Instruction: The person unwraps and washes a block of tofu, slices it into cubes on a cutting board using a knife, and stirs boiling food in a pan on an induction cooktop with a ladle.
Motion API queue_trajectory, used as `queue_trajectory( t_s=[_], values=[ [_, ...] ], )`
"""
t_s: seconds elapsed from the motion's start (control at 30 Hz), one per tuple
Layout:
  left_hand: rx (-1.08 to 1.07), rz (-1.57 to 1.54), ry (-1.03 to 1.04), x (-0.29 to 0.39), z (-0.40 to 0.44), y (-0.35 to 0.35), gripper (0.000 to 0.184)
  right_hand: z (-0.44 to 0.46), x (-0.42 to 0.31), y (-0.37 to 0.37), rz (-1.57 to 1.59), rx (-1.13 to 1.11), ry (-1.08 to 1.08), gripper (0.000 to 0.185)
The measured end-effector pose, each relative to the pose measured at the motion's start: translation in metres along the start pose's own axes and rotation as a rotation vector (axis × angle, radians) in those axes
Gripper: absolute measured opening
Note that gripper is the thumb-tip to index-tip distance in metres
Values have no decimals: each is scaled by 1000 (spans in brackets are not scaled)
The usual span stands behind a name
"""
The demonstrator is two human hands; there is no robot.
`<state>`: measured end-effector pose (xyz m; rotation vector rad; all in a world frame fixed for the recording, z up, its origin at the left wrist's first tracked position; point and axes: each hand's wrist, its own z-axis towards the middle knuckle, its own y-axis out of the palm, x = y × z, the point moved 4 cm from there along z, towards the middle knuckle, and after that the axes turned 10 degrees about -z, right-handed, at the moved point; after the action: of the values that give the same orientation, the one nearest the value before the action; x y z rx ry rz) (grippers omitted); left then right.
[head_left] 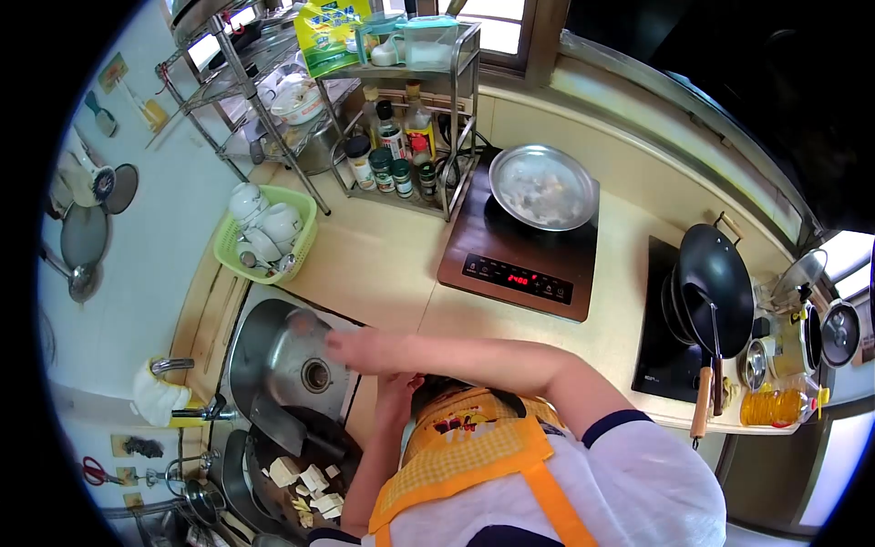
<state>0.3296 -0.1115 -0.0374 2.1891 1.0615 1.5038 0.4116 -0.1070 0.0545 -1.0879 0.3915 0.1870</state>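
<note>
My right hand (354, 349), blurred by motion, reaches across my body to the right edge of the steel sink (264, 351); what it holds, if anything, cannot be made out. A blurred reddish spot shows over the basin beyond its fingers. My left hand (397, 394) is close to the orange apron (456, 447), just below the right forearm, its fingers partly hidden. Below the sink, a cleaver (279, 425) lies at the round dark board (266, 492), beside white tofu blocks (284, 470) and small yellowish pieces (303, 512).
A shallow metal pan (542, 187) with cloudy contents sits on the lit induction cooker (519, 278). Left of it are a bottle rack (465, 100) and a green basket (310, 232) of bowls. A black wok (715, 283) and an oil bottle (775, 407) stand at right.
</note>
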Motion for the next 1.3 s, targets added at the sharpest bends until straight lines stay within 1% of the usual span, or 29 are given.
queue_trajectory(
  t_s=[0.07, 0.13, 0.17, 0.23, 0.27, 0.3, 0.33, 0.4, 0.43, 0.5, 0.53, 0.6, 0.7, 0.8, 0.9, 1.0, 1.03, 1.13, 1.23, 1.3],
  values=[
    [5, -43, 0, 1, 2, 5, 13, -6, -11, 11, -190, -170, -191, 35],
    [8, -58, -15, 3, 6, 16, 13, -17, 0, -23, 88, -249, 106, 36],
    [-42, -6, -34, 0, 9, 17, 14, -28, 3, -52, 228, -284, 256, 37],
    [-150, 93, -63, -5, 18, 20, 14, -62, 9, -132, 297, -374, 676, 43],
    [-156, 110, -72, -6, 20, 25, 14, -87, 17, -160, 364, -163, 717, 40],
    [-161, 127, -79, -5, 19, 32, 14, -121, 42, -164, -373, 211, 146, 42],
    [-163, 143, -86, -4, 20, 38, 14, -137, 35, -206, -363, 286, 308, 50],
    [-151, 160, -97, -4, 20, 44, 14, -182, 62, -242, -540, 379, 465, 36],
    [-143, 169, -102, -5, 21, 46, 14, -199, 71, -259, -520, 381, 568, 32],
    [-151, 192, -97, -5, 23, 49, 15, -235, 97, -280, -584, 274, 612, 29],
    [-154, 203, -93, -6, 24, 51, 15, -243, 105, -287, -622, 185, 585, 31],
    [-164, 203, -98, -7, 26, 51, 15, -253, 113, -295, -590, -9, 644, 39],
    [-175, 214, -91, -9, 30, 50, 15, -249, 123, -297, -661, -264, 636, 42],
    [-164, 206, -90, -10, 29, 50, 15, -235, 115, -304, -578, -349, 613, 37],
    [-152, 188, -89, -10, 26, 49, 15, -223, 123, -313, -560, -299, 561, 24],
    [-136, 182, -87, -9, 25, 46, 15, -202, 124, -327, -402, -195, 620, 12],
    [-128, 181, -87, -8, 25, 45, 14, -197, 127, -329, -305, -117, 699, 15],
    [-113, 171, -79, -6, 23, 42, 14, -182, 139, -323, -208, -68, 850, 20],
    [-99, 162, -70, -4, 21, 38, 14, -172, 157, -319, -112, 6, 912, 24],
    [-97, 161, -63, -2, 21, 35, 14, -161, 163, -317, -137, 1, 883, 24]
  ],
)
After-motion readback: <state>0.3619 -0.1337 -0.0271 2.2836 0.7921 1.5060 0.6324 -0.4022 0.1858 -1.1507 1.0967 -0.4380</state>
